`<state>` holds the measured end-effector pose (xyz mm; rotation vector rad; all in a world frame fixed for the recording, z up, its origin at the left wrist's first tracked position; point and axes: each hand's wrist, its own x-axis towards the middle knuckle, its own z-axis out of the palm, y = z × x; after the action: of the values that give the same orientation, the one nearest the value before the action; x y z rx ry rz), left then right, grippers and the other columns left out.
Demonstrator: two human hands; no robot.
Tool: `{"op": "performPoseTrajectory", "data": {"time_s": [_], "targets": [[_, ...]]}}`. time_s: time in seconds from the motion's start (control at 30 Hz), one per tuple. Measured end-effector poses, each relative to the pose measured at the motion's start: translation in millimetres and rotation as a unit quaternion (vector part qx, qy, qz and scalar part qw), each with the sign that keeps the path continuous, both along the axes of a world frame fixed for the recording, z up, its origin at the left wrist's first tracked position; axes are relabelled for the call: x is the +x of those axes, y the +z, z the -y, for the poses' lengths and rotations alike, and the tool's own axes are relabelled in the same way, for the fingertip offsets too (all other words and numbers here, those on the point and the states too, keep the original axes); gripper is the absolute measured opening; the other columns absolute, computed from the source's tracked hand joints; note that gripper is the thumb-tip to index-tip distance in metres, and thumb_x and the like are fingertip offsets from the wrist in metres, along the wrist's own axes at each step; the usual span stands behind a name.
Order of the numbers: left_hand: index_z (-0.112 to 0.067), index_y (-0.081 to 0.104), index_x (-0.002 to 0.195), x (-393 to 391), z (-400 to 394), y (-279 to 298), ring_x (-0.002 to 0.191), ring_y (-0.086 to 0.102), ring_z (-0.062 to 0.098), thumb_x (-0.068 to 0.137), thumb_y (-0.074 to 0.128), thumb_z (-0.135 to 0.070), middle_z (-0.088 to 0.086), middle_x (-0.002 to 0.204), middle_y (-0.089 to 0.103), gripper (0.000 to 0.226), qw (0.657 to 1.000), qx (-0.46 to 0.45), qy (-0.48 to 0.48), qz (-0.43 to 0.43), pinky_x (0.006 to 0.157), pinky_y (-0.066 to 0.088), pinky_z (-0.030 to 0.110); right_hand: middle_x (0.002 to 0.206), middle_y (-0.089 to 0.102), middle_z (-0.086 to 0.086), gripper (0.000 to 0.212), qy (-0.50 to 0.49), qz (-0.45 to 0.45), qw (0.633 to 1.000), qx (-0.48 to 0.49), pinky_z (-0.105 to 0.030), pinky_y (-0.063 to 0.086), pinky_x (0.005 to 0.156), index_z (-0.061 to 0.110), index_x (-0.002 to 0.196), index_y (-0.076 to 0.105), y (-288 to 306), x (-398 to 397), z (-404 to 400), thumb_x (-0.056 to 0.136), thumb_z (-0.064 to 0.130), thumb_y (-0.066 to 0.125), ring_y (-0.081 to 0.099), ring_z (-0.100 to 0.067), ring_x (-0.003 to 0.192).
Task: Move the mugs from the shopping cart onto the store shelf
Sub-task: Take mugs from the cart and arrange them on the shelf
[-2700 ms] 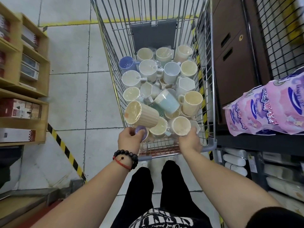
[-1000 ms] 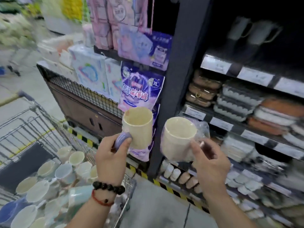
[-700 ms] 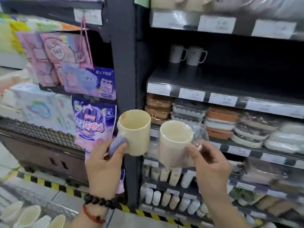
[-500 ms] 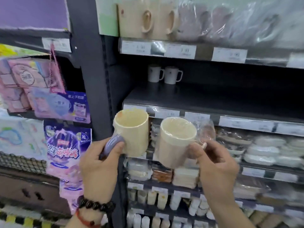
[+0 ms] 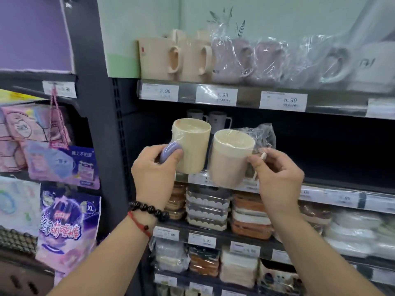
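Your left hand (image 5: pixel 154 167) grips a cream mug (image 5: pixel 190 145) by its lilac handle (image 5: pixel 170 151), fingers curled round the handle and the thumb across it. The mug is upright, straight-sided, wrapped in clear film. Just right of those fingers, your right hand (image 5: pixel 277 178) pinches the pale handle of a second cream mug (image 5: pixel 229 158), thumb and forefinger closed on it; this mug tilts slightly and sits in a crinkled clear bag (image 5: pixel 261 133) that bunches above your fingertips. The two mugs are almost touching, both held in the air in front of the dark middle shelf (image 5: pixel 333 154).

Behind your fingers, at the back of that shelf, stand two white mugs (image 5: pixel 208 119). Above your hands, the top shelf carries beige mugs (image 5: pixel 173 58) and film-wrapped mauve ones (image 5: pixel 245 60); price tags (image 5: pixel 283 101) under them read "3.90" and "5.90", the middle one partly glared out. Below your hands lie stacked packaged containers (image 5: pixel 207 208). Left of your left hand hang pastel packs (image 5: pixel 64 165), and a purple one (image 5: pixel 70 221) is marked "XL"; the rest of its print is too blurred to read.
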<state>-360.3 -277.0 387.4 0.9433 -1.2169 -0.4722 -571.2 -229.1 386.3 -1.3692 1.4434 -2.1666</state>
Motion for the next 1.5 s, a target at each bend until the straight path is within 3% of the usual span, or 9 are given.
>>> {"op": "performPoseTrajectory", "data": {"time_s": [0.27, 0.57, 0.7, 0.87, 1.0, 1.13, 1.23, 1.37, 1.5], "targets": [[-0.027, 0.065, 0.076, -16.7, 67.4, 8.1, 0.075, 0.057, 0.005, 0.081, 0.072, -0.028, -0.005, 0.081, 0.061, 0.009, 0.998, 0.006, 0.03, 0.062, 0.07, 0.047, 0.022, 0.085, 0.072, 0.004, 0.017, -0.014, 0.027, 1.0, 0.004, -0.023, 0.054, 0.07, 0.019, 0.094, 0.072, 14.8, -13.4, 58.2, 0.078, 0.021, 0.078, 0.068, -0.01, 0.079], [-0.01, 0.051, 0.075, -31.3, 134.2, 0.1, 0.072, 0.054, 0.025, 0.083, 0.058, -0.02, 0.005, 0.082, 0.054, 0.015, 0.981, 0.061, 0.099, 0.158, 0.062, 0.038, 0.031, 0.086, 0.068, 0.01, 0.024, -0.038, 0.015, 0.996, 0.079, -0.009, 0.044, 0.064, 0.016, 0.097, 0.067, 22.8, -35.4, 126.8, 0.078, 0.023, 0.08, 0.063, 0.001, 0.078], [-0.013, 0.045, 0.081, -42.2, 142.4, -1.2, 0.074, 0.055, 0.026, 0.078, 0.059, -0.018, 0.002, 0.082, 0.056, 0.015, 0.978, 0.089, 0.07, 0.175, 0.063, 0.035, 0.03, 0.085, 0.067, 0.006, 0.022, -0.047, -0.017, 0.994, 0.092, -0.012, 0.043, 0.066, 0.019, 0.093, 0.066, 26.0, -35.0, 150.9, 0.077, 0.022, 0.081, 0.063, -0.002, 0.078], [-0.023, 0.056, 0.084, -53.3, 134.2, -2.9, 0.081, 0.062, 0.016, 0.075, 0.066, -0.048, -0.006, 0.084, 0.065, 0.029, 0.954, 0.11, -0.046, 0.277, 0.073, 0.05, 0.028, 0.086, 0.069, 0.001, 0.02, -0.053, -0.056, 0.991, 0.109, -0.02, 0.045, 0.072, 0.018, 0.09, 0.066, 21.1, -36.7, 165.0, 0.077, 0.022, 0.081, 0.065, -0.011, 0.08], [-0.024, 0.057, 0.085, -40.0, 139.3, 1.3, 0.083, 0.061, 0.016, 0.074, 0.069, -0.031, -0.005, 0.087, 0.063, 0.018, 0.971, 0.054, -0.042, 0.228, 0.078, 0.052, 0.031, 0.088, 0.07, -0.001, 0.02, -0.057, -0.082, 0.988, 0.117, -0.021, 0.046, 0.068, 0.017, 0.092, 0.068, 19.6, -45.2, 166.0, 0.077, 0.021, 0.08, 0.066, -0.013, 0.08], [-0.023, 0.027, 0.142, -19.6, 176.1, 16.7, 0.123, 0.043, 0.03, 0.064, 0.081, -0.035, 0.01, 0.136, 0.039, 0.096, 0.961, 0.151, -0.019, 0.23, 0.103, 0.041, 0.041, 0.088, 0.071, -0.002, 0.017, -0.051, -0.086, 0.987, 0.124, -0.025, 0.048, 0.072, 0.018, 0.088, 0.066, 17.4, -52.7, 165.6, 0.078, 0.02, 0.079, 0.067, -0.016, 0.082], [-0.024, 0.005, 0.151, -20.6, 203.2, 19.9, 0.123, 0.047, 0.02, 0.058, 0.09, -0.036, 0.001, 0.14, 0.042, 0.126, 0.953, 0.197, -0.121, 0.194, 0.102, 0.043, 0.036, 0.089, 0.071, 0.001, 0.017, -0.035, -0.091, 0.987, 0.127, -0.026, 0.049, 0.075, 0.02, 0.091, 0.067, 19.3, -53.6, 165.5, 0.079, 0.018, 0.078, 0.066, -0.012, 0.083], [-0.02, 0.057, 0.119, -26.0, 227.1, 20.7, 0.1, 0.063, 0.013, 0.055, 0.087, -0.043, -0.006, 0.112, 0.066, 0.075, 0.953, 0.16, -0.107, 0.236, 0.09, 0.053, 0.034, 0.084, 0.067, 0.002, 0.016, -0.056, -0.113, 0.981, 0.144, -0.027, 0.047, 0.075, 0.021, 0.08, 0.062, 24.1, -53.0, 172.6, 0.079, 0.018, 0.078, 0.064, -0.014, 0.081], [-0.02, 0.067, 0.108, -32.8, 252.4, 22.1, 0.097, 0.065, 0.016, 0.063, 0.086, -0.036, -0.002, 0.108, 0.07, 0.051, 0.951, 0.165, -0.112, 0.237, 0.089, 0.054, 0.035, 0.081, 0.066, -0.001, 0.017, -0.088, -0.131, 0.973, 0.17, -0.026, 0.045, 0.072, 0.015, 0.08, 0.062, 30.4, -56.4, 182.3, 0.078, 0.019, 0.079, 0.063, -0.018, 0.079]]}}
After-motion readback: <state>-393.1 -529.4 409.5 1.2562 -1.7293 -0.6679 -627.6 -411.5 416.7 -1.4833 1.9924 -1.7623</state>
